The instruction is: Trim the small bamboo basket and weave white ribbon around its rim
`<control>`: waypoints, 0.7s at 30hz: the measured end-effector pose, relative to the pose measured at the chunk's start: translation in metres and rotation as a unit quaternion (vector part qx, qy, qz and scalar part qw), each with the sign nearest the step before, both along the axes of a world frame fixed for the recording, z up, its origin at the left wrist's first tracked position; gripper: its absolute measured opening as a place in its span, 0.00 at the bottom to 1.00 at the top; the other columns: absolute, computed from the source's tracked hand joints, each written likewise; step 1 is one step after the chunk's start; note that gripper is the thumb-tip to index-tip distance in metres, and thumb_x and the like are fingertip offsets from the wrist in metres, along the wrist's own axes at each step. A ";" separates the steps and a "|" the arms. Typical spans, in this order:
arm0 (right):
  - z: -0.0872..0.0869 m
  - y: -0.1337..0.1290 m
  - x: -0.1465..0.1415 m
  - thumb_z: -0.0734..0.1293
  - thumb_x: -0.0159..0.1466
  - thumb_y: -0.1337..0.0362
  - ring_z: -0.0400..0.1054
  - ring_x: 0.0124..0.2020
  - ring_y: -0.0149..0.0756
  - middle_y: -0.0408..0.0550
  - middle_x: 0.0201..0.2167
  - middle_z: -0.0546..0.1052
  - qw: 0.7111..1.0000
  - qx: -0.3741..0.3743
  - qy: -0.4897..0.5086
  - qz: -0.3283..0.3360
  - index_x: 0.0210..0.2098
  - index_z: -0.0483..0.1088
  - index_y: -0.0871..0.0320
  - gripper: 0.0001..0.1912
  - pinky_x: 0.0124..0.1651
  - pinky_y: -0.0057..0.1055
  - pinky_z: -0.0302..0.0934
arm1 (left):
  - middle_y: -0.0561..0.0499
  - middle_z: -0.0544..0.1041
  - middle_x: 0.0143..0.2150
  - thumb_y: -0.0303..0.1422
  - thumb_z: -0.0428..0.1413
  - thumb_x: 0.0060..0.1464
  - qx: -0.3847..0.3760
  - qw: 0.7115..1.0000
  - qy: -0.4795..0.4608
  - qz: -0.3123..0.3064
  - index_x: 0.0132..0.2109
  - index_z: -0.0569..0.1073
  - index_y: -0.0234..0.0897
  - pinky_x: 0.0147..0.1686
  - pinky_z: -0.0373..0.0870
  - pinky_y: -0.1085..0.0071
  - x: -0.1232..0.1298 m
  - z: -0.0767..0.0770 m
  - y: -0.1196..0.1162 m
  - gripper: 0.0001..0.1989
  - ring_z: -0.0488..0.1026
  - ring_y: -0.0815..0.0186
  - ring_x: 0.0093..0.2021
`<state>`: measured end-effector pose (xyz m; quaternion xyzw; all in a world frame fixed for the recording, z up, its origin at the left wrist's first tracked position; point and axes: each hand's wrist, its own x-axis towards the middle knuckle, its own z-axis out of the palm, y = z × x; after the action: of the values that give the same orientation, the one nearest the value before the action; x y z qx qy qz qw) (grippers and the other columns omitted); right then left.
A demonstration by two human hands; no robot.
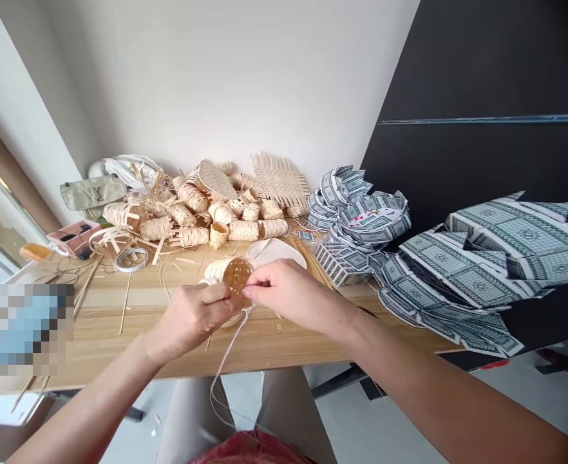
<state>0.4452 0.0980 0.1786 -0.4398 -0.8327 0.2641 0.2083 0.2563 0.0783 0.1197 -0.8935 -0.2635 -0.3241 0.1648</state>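
A small woven basket of pale strips is tilted between my hands, its round opening turned toward me. My left hand is closed on the basket's near left rim. At the right side of the rim, my right hand has thumb and fingertips pinched together; what lies in the pinch is too small to make out. White string hangs from below the basket, over the table edge and down to my lap. Behind my right hand lies a pale flat round piece.
Many woven tubes are heaped against the wall, with a woven mat. A tape roll and thin sticks lie left. Structures folded from playing cards fill the right side. The wooden table ends just before my legs.
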 end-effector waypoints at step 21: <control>0.005 0.022 0.015 0.60 0.64 0.60 0.61 0.18 0.21 0.37 0.23 0.67 0.879 -0.157 0.447 -0.045 0.29 0.57 0.56 0.09 0.17 0.19 0.38 | 0.53 0.70 0.27 0.31 0.51 0.58 -0.192 0.966 -0.139 -0.107 0.36 0.75 0.35 0.25 0.65 0.79 -0.003 -0.002 0.019 0.09 0.68 0.74 0.26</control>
<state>0.4603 0.1203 0.1834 -0.3391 -0.5779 0.5500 0.4985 0.2531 0.0975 0.1176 -0.8779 -0.2436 -0.4036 -0.0841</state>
